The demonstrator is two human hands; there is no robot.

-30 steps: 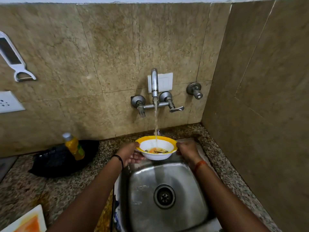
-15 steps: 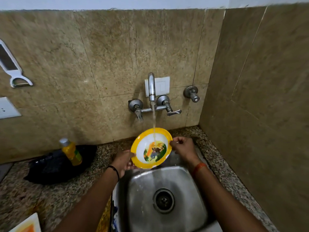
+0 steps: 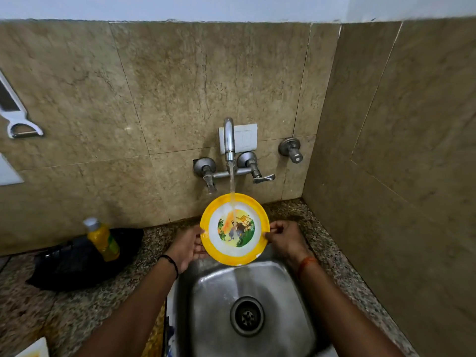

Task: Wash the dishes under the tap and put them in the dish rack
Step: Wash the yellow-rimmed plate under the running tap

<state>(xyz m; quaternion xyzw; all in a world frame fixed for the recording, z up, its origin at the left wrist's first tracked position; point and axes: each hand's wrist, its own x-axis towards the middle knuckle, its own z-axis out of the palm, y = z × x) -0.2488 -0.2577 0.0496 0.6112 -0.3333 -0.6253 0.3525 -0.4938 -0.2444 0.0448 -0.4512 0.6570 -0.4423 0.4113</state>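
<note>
Between the fingers of both hands, a yellow-rimmed bowl point(image 3: 235, 229) stood tipped on edge over the sink point(image 3: 247, 305), its painted inside turned toward the camera. The left hand point(image 3: 186, 247) held the rim from the left, its fingers mostly hidden behind the bowl, so how far they curled could not be told beyond a plain hold. The right hand point(image 3: 284, 239) pinched the opposite rim, fingers curled and thumb against the edge. Above the fingers, the tap point(image 3: 228, 140) ran, and its stream point(image 3: 232, 184) struck the upper inside of the bowl and ran down it. Rinsing seemed to be the step in hand. Next, the bowl likely needed turning so the water reached its back, then carrying to a dish rack, which was nowhere in view. Left of the left hand, a yellow bottle point(image 3: 103, 239) stood on the counter point(image 3: 77, 305).
</note>
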